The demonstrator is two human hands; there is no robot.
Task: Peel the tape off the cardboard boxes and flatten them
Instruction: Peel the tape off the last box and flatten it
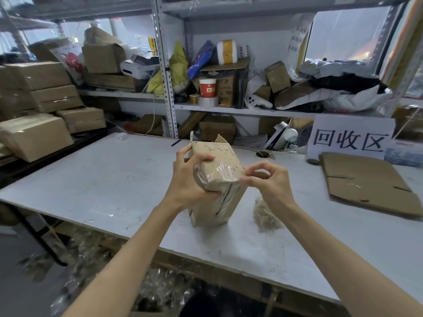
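Cardboard box [217,177]: small, long, held tilted over the middle of the worktop [91,179]. Its lower end is on or just above the surface; contact is unclear. The far-end flaps are open and ragged.

Left hand [190,177]: wrapped round the box's upper left side, thumb across the top face, fingers underneath.

Right hand [265,179]: narrow, fingers curled, thumb and forefinger pinching at the clear tape [219,172] where it wraps the box's right corner.

Handling, as a judgement: the box looks light, since one hand carries it easily. The board is stiff but already creased and would crush under a hard squeeze. The tape is glossy, thin and crinkled, likely to tear or cling to skin. Best to start at a lifted edge on the corner, bracing the box on the opposite side, and pull low along the face.

Surface: pale grey board, scuffed and pen-marked. A wad of peeled tape [265,213] lies just right of the box, and a flattened carton [366,186] sits towards the right edge.

Room: metal shelving [164,65] behind is crammed with cartons, bags and tape rolls. Sealed boxes [39,133] are stacked off the left edge. A printed sign [350,136] stands at the far right corner. Tape scraps [137,282] litter the floor below the near edge.
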